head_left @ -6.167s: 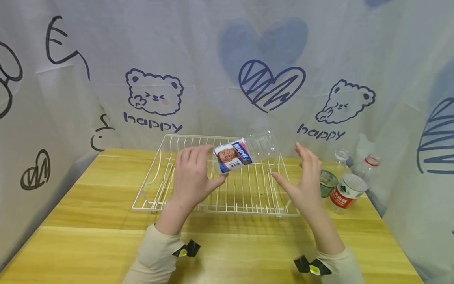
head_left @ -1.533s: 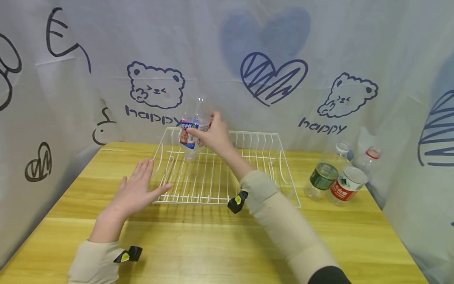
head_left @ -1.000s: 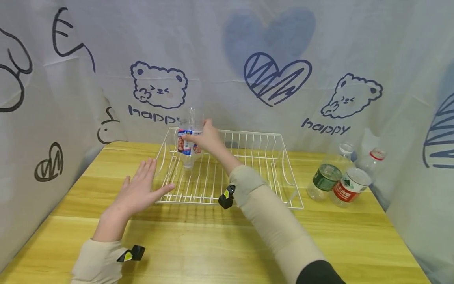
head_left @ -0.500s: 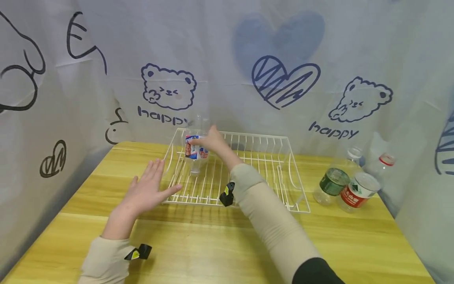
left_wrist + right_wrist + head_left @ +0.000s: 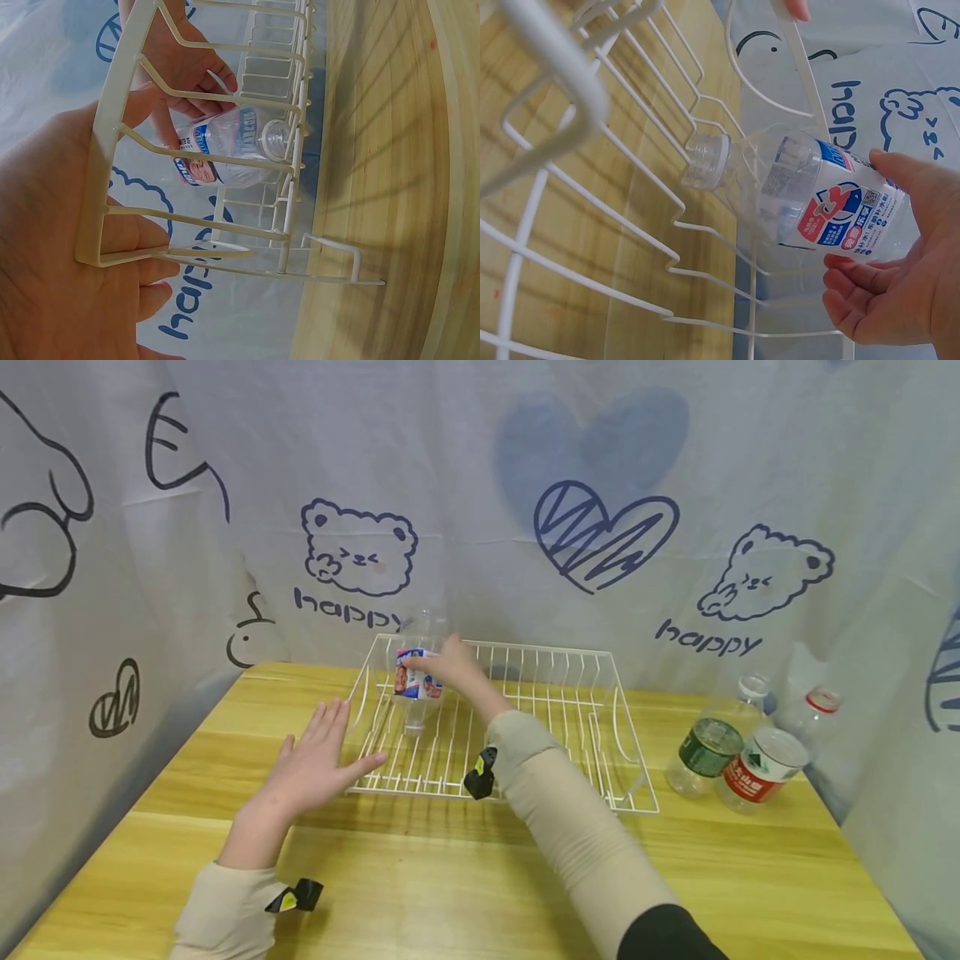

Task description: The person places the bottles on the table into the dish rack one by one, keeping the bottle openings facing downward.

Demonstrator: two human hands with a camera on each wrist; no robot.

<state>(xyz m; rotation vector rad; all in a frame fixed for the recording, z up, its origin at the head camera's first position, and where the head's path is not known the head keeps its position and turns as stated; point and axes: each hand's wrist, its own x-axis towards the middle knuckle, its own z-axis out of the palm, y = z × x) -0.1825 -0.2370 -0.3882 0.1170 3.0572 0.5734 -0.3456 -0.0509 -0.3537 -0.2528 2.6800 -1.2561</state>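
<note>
A clear plastic bottle point(image 5: 415, 677) with a blue, white and pink label is neck-down in the left part of the white wire dish rack point(image 5: 540, 648). My right hand point(image 5: 455, 667) grips it around the label from the right. In the right wrist view the bottle's neck point(image 5: 709, 161) is among the rack's wires, and my right hand point(image 5: 922, 247) has the thumb on one side, fingers on the other. My left hand point(image 5: 307, 768), fingers spread and straight, rests at the rack's front left corner. The left wrist view has that hand point(image 5: 52, 225) against the rack's end rail point(image 5: 101, 150).
Two more clear bottles stand together on the wooden table point(image 5: 480, 885) right of the rack: one with a green label point(image 5: 708, 747), one with a red label point(image 5: 750, 781) and red neck ring. A white curtain point(image 5: 465, 468) with drawings hangs behind the table.
Earlier my left hand held the bottle aslant above the rack; my right hand has since taken it, turned it neck-down and lowered it into the rack. My left hand moved to the rack's corner.
</note>
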